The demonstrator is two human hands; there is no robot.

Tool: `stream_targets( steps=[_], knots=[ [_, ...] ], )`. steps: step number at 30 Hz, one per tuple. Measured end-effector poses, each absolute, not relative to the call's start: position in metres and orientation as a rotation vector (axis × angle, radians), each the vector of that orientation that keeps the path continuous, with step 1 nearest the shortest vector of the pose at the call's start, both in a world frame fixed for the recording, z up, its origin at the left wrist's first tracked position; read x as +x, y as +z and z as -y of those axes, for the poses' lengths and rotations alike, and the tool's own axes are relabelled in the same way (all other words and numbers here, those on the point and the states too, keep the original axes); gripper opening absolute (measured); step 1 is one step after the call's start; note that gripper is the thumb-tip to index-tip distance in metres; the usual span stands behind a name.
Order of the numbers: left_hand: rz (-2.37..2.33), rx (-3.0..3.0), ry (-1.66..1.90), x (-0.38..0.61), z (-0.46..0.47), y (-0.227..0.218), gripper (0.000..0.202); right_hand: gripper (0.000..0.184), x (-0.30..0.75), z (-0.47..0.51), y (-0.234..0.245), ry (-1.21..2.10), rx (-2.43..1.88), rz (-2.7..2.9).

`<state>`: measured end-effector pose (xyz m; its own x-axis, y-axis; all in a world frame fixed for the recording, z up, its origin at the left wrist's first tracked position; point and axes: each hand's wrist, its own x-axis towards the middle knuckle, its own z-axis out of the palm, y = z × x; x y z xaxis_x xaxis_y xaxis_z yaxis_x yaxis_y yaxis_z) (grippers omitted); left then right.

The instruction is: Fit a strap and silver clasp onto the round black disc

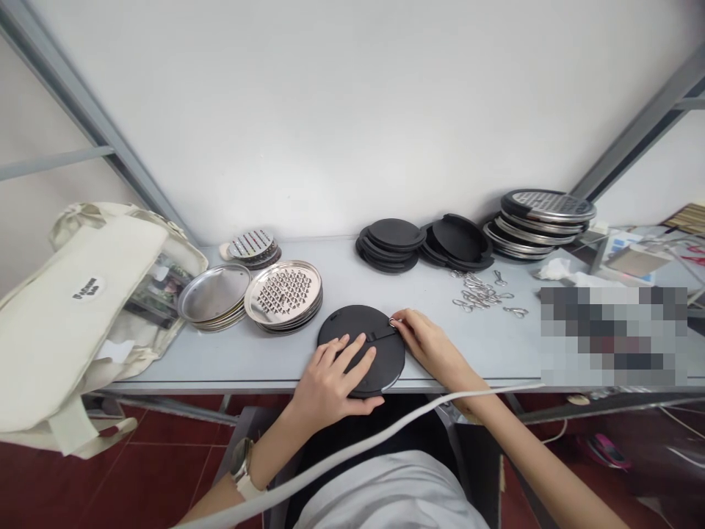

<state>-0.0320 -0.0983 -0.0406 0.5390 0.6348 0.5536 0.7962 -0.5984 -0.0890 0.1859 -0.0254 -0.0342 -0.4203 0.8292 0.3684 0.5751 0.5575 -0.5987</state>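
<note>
A round black plastic disc (352, 323) lies near the table's front edge. My left hand (335, 378) rests on it with fingers spread flat over the top and the thumb by the near rim. At the disc's right edge my right hand (424, 338) pinches a small metal wire clip (392, 322); the fingers hide most of it. A narrow slot or bar runs from the disc's middle toward that clip. Behind and to the right lies a loose pile of metal wire clips (478, 292).
Left stand stacks of plain metal discs (214, 290), grater discs (283, 290) and smaller grater plates (250, 245). Black discs (393, 235), black holders (460, 239) and assembled graters (545, 209) line the back. A cream bag (77, 308) sits far left; a white cable (352, 444) crosses in front.
</note>
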Motion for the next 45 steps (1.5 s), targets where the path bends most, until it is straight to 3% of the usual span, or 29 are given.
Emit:
stream_targets(
  steps=[30, 45],
  knots=[
    [1.137, -2.445, -0.722, -0.0322, 0.0971, -0.0379, 0.056, 0.017, 0.1862, 0.0285, -0.0325, 0.288, -1.214, 2.191],
    [1.140, -2.457, -0.712, -0.0320, 0.0969, -0.0378, 0.058, 0.008, 0.1853, 0.0312, -0.0312, 0.447, -1.136, 2.203]
  ],
)
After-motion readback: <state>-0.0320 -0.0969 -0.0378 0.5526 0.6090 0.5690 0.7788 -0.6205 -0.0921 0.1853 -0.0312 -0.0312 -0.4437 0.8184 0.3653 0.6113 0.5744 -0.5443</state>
